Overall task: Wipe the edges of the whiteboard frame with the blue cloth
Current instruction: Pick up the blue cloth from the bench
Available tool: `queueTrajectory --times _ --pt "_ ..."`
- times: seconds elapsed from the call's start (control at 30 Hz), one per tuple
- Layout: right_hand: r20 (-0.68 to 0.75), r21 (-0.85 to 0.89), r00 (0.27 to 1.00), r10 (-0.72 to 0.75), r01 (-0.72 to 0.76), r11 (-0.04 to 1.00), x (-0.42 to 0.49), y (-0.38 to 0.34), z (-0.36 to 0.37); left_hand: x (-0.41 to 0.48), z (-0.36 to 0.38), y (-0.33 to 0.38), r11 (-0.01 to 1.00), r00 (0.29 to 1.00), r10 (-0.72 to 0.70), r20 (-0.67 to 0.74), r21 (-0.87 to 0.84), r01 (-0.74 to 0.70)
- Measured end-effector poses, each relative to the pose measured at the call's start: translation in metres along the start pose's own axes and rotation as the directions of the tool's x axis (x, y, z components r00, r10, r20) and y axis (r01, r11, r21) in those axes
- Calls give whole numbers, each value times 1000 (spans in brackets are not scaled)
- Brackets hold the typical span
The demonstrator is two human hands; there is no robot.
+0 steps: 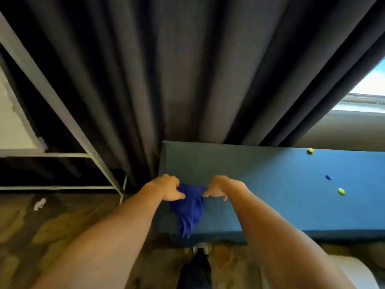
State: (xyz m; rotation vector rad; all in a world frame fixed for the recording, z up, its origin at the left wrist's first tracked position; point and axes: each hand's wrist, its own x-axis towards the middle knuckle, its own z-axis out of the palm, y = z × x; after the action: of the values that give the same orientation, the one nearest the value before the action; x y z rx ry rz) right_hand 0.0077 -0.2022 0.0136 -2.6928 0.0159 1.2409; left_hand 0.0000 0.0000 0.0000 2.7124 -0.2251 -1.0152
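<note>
Both hands are holding a deep blue, soft, crumpled cloth (190,207) by its top edge, stretching it out between them over the near-left part of a flat teal-blue fabric-covered bed or pad (270,184). The left hand (167,187) is pinching one corner with its fingers (179,195) clamped on the fabric; the right hand (218,188) is pinching the other corner the same way, thumb and forefinger closed on it. The rest of the cloth is hanging limp toward six o'clock, bunched into loose folds and tapering to a point near the pad's front edge.

This looks like the preparing step: the cloth is being spread or readied, and no wiping is under way yet. The grey metal whiteboard frame (52,94) is standing well apart, at about ten o'clock from the hands, its bars slanting in front of a dark pleated curtain (187,69). The next move probably calls for gathering the cloth into one hand, turning toward ten o'clock, and pressing it along a frame edge.
</note>
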Motion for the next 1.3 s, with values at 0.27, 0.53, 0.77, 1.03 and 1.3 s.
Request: queueTrajectory --times 0.27,0.53,0.77,1.03,1.3 --pt "-2 222 997 -83 81 972 81 0 77 53 100 27 835 934 -352 -60 -471 284" --pt "176 833 978 112 -209 512 115 9 70 70 104 39 -49 744 -611 270 -951 305" --pt "124 954 966 -228 -53 296 90 -33 -9 16 26 -24 -380 951 -282 127 -925 11" --pt "-229 970 796 -561 236 -61 -11 -216 -50 -117 -78 -140 -241 909 -353 -220 -918 -316" --pt "-276 868 508 -816 497 16 -128 -389 -60 -274 -148 -246 -34 607 -610 -510 -748 -663"
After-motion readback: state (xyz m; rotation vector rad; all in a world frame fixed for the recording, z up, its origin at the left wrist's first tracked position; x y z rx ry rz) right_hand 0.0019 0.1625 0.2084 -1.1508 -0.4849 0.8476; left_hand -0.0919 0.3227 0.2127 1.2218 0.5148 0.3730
